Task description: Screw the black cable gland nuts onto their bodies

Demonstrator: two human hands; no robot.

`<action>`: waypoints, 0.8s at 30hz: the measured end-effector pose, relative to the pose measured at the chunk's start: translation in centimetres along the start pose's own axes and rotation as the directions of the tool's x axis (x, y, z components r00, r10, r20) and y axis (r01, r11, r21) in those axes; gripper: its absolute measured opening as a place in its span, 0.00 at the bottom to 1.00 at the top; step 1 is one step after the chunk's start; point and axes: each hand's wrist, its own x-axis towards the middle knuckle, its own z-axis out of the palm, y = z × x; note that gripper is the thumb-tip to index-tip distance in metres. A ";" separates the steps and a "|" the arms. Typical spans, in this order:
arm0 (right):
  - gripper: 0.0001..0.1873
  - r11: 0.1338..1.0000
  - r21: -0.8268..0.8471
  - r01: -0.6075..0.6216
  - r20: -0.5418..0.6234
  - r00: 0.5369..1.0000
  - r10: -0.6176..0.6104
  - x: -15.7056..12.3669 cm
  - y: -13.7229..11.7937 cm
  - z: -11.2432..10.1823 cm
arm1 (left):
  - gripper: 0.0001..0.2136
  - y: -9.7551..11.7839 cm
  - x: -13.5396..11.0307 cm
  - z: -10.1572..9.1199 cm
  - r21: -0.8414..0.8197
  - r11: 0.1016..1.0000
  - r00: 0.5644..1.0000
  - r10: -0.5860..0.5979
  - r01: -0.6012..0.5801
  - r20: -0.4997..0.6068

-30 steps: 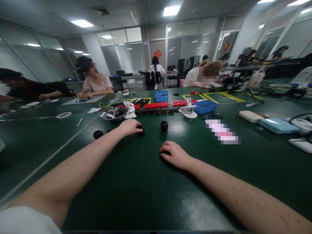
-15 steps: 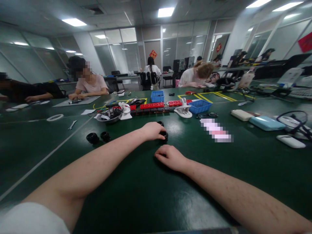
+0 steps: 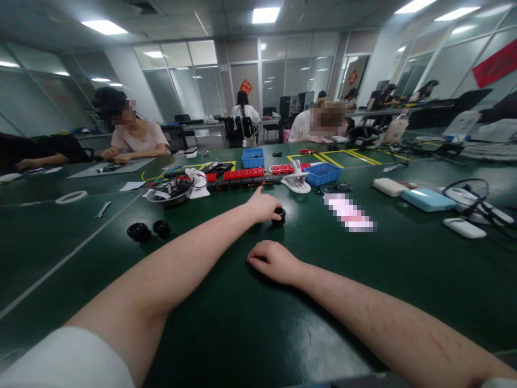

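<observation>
My left hand point(image 3: 264, 208) reaches out over the green table, its thumb and a fingertip pinched on a short black cylindrical part point(image 3: 279, 217). Another finger of this hand sticks out toward the back. Nearer to me, my right hand point(image 3: 274, 260) rests on the table with its fingers curled in, and nothing shows in it. To the left stand two similar parts, a larger black cylindrical part point(image 3: 139, 232) and a smaller one point(image 3: 162, 229), side by side. Their exact kind is too small to tell.
Behind my left hand lie a red and black strip point(image 3: 243, 173), a white clamp point(image 3: 296, 180), blue bins point(image 3: 323, 174) and a metal bowl point(image 3: 169, 195) of parts. A wrench point(image 3: 104, 209) is at left, a light-blue case point(image 3: 428, 200) at right. Co-workers sit across the table.
My left hand has shifted slightly right and away from me relative to the table. Only one of the two black parts beside it still shows. My right hand stays put; the view has turned slightly.
</observation>
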 end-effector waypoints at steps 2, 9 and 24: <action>0.09 1.000 -0.001 0.003 0.009 1.000 -0.003 0.0 0.0 0.0 | 0.15 -0.4 0.2 0.4 0.002 1.000 1.000 -0.027 0.027 -0.012; 0.09 1.000 -0.014 0.015 0.031 0.999 -0.015 0.2 0.2 0.1 | 0.17 -2.4 0.3 2.5 -0.006 0.993 0.990 -0.118 0.118 -0.082; 0.08 1.000 -0.014 0.017 -0.020 1.000 -0.017 0.2 -0.1 0.1 | 0.14 -4.6 -0.5 5.2 -0.010 0.992 0.984 -0.123 0.123 -0.130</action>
